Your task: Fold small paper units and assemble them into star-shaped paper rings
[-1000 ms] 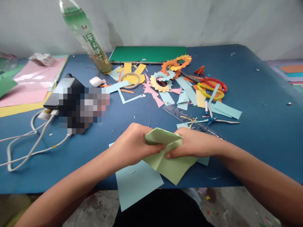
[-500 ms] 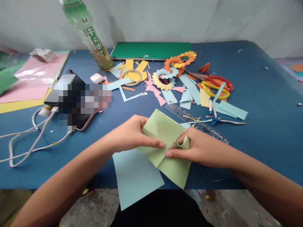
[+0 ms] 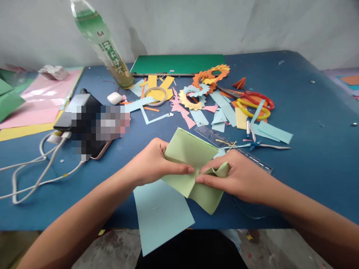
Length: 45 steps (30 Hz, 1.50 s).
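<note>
Both my hands hold a light green sheet of paper [image 3: 190, 153] just above the near edge of the blue table [image 3: 308, 123]. My left hand [image 3: 153, 164] pinches its left side, thumb stretched along a crease. My right hand [image 3: 238, 175] pinches the right side, where the paper is crumpled into a fold. The two thumb tips nearly meet at the crease. A pale blue sheet [image 3: 159, 213] lies under the green one and hangs over the table edge.
Past my hands lie a clear ruler [image 3: 224, 144], a compass [image 3: 258, 144], red and yellow scissors [image 3: 252, 102], a tape ring [image 3: 155, 95], many coloured paper scraps and cut rings, a green bottle [image 3: 105, 46], a green cutting mat [image 3: 176, 63], a phone with white cables [image 3: 39, 164].
The green paper was bunched up between my hands, then opened out flat toward the far side. Its near corner has since lifted slightly as my hands press the crease.
</note>
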Available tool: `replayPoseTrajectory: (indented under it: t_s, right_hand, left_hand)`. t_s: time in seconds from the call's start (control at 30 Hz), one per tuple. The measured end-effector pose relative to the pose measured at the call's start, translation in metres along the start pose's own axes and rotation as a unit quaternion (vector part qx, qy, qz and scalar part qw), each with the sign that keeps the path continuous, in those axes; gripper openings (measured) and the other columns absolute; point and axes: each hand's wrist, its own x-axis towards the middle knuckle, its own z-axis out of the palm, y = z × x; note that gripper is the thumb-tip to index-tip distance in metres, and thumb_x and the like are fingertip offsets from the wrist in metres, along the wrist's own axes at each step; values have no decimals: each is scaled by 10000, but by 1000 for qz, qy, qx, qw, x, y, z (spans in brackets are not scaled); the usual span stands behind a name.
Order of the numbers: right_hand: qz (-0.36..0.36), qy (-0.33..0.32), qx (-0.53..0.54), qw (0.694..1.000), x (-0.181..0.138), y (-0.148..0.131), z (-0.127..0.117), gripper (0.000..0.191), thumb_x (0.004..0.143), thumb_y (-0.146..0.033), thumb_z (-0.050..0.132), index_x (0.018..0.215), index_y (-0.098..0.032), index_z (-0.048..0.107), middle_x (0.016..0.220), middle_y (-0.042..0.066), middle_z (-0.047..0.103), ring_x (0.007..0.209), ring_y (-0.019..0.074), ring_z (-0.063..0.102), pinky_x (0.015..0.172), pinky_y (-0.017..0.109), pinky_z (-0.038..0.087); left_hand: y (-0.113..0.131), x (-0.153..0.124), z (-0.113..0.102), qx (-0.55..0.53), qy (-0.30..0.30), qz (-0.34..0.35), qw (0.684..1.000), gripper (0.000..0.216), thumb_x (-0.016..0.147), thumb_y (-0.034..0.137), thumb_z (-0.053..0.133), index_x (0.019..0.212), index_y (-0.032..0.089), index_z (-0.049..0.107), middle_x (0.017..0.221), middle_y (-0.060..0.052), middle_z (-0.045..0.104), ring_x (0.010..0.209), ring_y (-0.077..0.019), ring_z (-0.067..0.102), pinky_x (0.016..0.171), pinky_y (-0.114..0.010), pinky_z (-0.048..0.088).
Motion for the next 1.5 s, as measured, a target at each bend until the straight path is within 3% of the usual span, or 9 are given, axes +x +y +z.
replayPoseTrajectory:
  t_s: [0.43, 0.53, 0.63, 0.9, 1.2, 1.5]
  right_hand:
    - [12, 28, -31, 999, 1, -1, 2, 197, 772, -334, 599, 730, -197, 733, 585, -7, 665, 520, 125, 556, 475, 232, 366]
    - [15, 22, 14, 1000, 3, 0, -4, 189, 771, -381, 619, 790, -220, 715, 702, -18, 689, 613, 132, 599, 523, 219, 414]
    - [-1, 54, 41, 998, 5, 3, -10, 219, 799, -414, 591, 835, -222, 688, 832, -8, 699, 724, 148, 627, 608, 225, 455]
    - [-78, 158, -4, 984, 1, 2, -3, 108, 807, -256, 563, 770, -202, 648, 778, -2, 691, 714, 150, 630, 646, 231, 469]
    - [-99, 197, -21, 975, 0, 2, -1, 82, 780, -216, 567, 736, -212, 635, 708, -14, 670, 662, 140, 611, 638, 240, 466]
    - [-107, 230, -32, 967, 2, 4, 0, 90, 754, -212, 565, 703, -220, 639, 734, -2, 683, 755, 173, 608, 769, 307, 469]
  left_hand:
    - [1, -2, 2, 51, 54, 31, 997, 226, 614, 320, 779, 751, 147, 730, 753, -30, 731, 701, -215, 680, 557, -234, 547]
    - [2, -2, 2, 19, 48, 23, 998, 230, 610, 297, 783, 783, 153, 732, 781, -30, 733, 714, -217, 684, 581, -249, 563]
    - [4, -3, 2, -7, 50, 21, 999, 247, 610, 283, 786, 819, 161, 733, 789, -27, 734, 718, -211, 687, 604, -252, 569]
    - [5, -5, 4, -14, 58, 16, 998, 259, 602, 285, 792, 807, 141, 728, 794, -43, 734, 722, -222, 689, 601, -259, 568]
    - [2, -5, 8, 4, 76, 18, 997, 307, 603, 340, 789, 830, 142, 730, 812, -51, 733, 744, -223, 683, 589, -240, 547]
    - [-1, -7, 15, 45, 101, 33, 993, 345, 680, 462, 702, 749, 126, 730, 737, -50, 711, 665, -199, 649, 496, -203, 486]
